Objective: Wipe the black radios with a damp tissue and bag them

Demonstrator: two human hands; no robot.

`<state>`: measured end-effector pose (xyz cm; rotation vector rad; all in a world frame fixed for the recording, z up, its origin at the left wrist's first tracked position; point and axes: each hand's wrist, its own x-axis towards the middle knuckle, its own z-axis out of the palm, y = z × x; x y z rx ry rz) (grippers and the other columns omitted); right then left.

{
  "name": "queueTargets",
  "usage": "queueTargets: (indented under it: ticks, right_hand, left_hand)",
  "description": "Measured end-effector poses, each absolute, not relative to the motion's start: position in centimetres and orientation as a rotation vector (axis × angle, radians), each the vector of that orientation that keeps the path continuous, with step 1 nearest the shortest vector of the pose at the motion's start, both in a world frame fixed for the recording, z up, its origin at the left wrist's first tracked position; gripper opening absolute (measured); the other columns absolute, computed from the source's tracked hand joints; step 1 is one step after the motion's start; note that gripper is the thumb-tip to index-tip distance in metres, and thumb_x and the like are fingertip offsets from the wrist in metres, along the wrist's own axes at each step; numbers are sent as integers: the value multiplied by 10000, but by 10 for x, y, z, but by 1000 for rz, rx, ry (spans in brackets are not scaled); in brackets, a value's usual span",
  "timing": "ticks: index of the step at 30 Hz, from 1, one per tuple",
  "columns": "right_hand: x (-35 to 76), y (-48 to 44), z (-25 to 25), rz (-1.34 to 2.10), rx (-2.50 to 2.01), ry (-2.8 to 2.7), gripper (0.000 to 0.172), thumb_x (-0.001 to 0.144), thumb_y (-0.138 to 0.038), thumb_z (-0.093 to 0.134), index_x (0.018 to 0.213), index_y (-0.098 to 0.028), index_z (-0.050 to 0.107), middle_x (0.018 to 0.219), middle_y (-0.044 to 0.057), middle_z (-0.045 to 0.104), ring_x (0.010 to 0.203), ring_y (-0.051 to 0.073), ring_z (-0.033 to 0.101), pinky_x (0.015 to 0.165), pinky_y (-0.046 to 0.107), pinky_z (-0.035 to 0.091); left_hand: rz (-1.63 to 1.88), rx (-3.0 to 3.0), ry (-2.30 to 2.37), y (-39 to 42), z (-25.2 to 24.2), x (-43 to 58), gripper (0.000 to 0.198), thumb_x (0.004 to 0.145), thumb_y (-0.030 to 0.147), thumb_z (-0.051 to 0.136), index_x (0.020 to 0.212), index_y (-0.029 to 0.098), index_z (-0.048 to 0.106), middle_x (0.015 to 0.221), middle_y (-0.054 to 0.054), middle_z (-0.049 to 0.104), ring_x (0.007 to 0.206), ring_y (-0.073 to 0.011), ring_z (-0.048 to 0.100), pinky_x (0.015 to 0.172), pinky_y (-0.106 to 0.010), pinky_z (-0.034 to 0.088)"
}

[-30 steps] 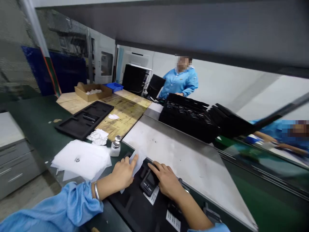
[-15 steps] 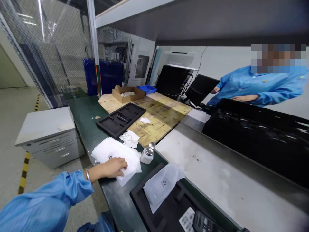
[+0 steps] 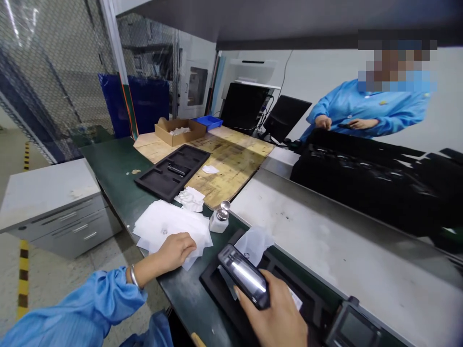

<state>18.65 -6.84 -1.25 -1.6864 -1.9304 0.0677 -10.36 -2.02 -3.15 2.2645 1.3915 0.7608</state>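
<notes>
My left hand (image 3: 177, 251) is closed, with bent fingers pinching the edge of a translucent white plastic bag at the near side of a stack of white bags (image 3: 155, 221). My right hand (image 3: 278, 313) grips a glossy black handheld device (image 3: 244, 274), holding it tilted above the black foam tray (image 3: 208, 277). Partly behind the device, another white bag (image 3: 258, 241) with a recycling mark lies on that tray. A white pump bottle (image 3: 219, 221) with a metal top stands beside the stack, and crumpled white tissue (image 3: 191, 198) lies behind it.
A second foam tray (image 3: 159, 180) holds a black item. Farther back are a cardboard box (image 3: 177, 137) and a blue bin (image 3: 209, 122). A device with a screen (image 3: 356, 327) sits at lower right. Across the grey-white surface (image 3: 307, 226), a co-worker in blue (image 3: 361, 106) stands behind black material.
My right hand has come into view holding the black device over the near tray. My left hand remains at the stack, its fingers now drawn together. The view has shifted right.
</notes>
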Motion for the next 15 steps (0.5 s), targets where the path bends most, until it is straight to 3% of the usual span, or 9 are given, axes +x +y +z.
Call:
queueTargets:
  ticks: [4,15]
  right_hand:
    - [149,-61,-18,81,-1682,-1994,510,800,-544,611,1170,-202,533,1003,127,649,886,336,651,680,417,530]
    - [153,-58,-2,613,-1600,-2090,444,695,-404,689,1094,-237,590,1013,57,677,912,278,680,778,391,552]
  left_hand:
    - [872,2333,1410,-31,-32,-94,231,978,213,424,919,177,644,858,-68,649,815,-182,606,756,-287,481]
    - [987,2607,1185,-44,-37,-91,264,932,104,377,968,169,630,836,-85,634,766,-194,586,692,-313,499]
